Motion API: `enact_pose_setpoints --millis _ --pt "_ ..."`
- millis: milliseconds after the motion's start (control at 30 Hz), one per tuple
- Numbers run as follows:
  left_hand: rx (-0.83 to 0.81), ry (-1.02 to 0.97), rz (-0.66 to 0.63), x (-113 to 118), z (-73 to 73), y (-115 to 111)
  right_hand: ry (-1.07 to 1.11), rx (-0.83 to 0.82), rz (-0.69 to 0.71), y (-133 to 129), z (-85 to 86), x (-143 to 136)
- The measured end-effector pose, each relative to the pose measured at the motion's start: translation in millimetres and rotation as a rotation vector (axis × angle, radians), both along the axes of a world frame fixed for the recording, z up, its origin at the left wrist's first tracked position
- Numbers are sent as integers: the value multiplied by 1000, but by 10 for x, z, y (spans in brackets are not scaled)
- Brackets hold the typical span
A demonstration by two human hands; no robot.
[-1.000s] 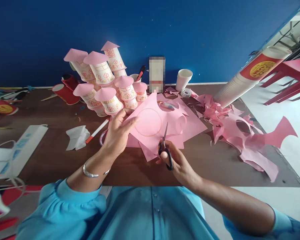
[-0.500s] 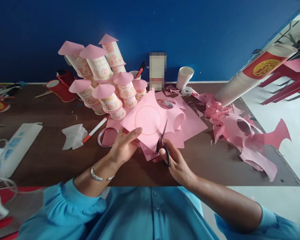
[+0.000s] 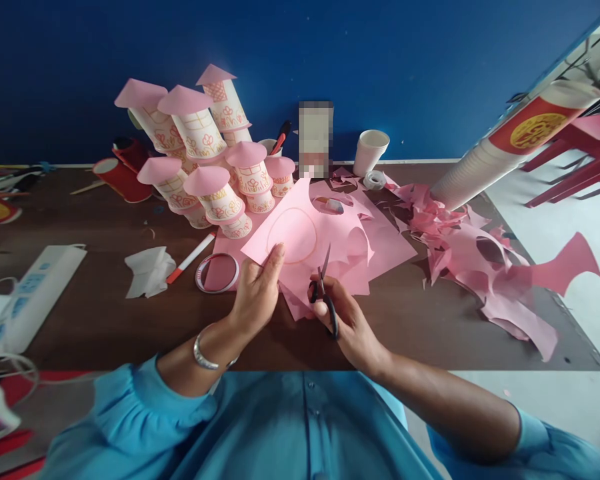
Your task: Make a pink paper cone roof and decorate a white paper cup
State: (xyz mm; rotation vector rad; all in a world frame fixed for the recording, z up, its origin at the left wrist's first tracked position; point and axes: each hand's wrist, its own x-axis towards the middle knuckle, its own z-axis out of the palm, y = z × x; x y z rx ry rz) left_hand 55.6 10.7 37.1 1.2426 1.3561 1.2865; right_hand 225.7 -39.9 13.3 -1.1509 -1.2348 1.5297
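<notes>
Pinching the pink sheet [image 3: 325, 233] above the table [image 3: 285, 347] in the head view, our left hand [image 3: 257, 293] steadies its near edge while our right hand [image 3: 349, 320] grips the scissors [image 3: 321, 283] just beside the drawn circle [image 3: 293, 235]. For a smooth curve, we should turn the sheet, not the scissors.

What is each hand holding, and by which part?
Left hand: circle-marked pink paper sheet, by its near edge. Right hand: black-handled metal scissors, by the handle loops.
</notes>
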Motion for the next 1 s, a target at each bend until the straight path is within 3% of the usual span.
enact_pose_setpoints --millis 367,667,1000 --pt "61 94 -80 85 184 -15 -38 39 -18 10 68 15" --pt "46 59 -77 82 165 -5 64 -32 -41 2 29 -9" --pt "-27 58 -101 22 29 -19 24 -68 -57 9 72 -2"
